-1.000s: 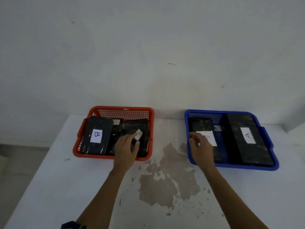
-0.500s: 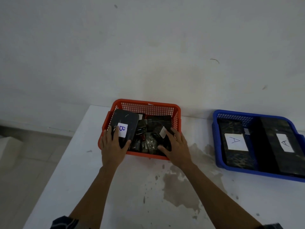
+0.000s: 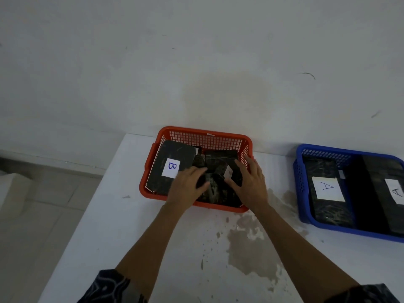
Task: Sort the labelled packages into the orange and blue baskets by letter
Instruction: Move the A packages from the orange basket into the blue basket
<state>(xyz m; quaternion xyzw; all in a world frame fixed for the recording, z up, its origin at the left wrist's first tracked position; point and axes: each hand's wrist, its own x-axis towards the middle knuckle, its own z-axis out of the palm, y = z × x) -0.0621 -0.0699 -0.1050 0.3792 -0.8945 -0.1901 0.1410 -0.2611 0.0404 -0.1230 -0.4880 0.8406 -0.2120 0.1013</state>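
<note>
The orange basket (image 3: 205, 136) stands at the back of the white table and holds several dark wrapped packages. A flat package labelled B (image 3: 166, 162) lies along its left side. In its middle, a small dark package with a white label (image 3: 219, 171) stands tilted. My left hand (image 3: 188, 186) presses on that package's left side and my right hand (image 3: 251, 184) on its right side, so both clasp it. The blue basket (image 3: 306, 149) to the right holds one package labelled A (image 3: 325, 189) and a second A package (image 3: 395, 191), cut off by the frame edge.
The white table (image 3: 122, 226) carries a brown worn patch (image 3: 247, 248) in front of the baskets. A pale wall rises directly behind both baskets. The table's left edge drops to a tiled floor (image 3: 43, 204).
My right hand left the blue basket and came over to the orange one. My left hand slid off the B package to the small package in the middle. The view shifted left.
</note>
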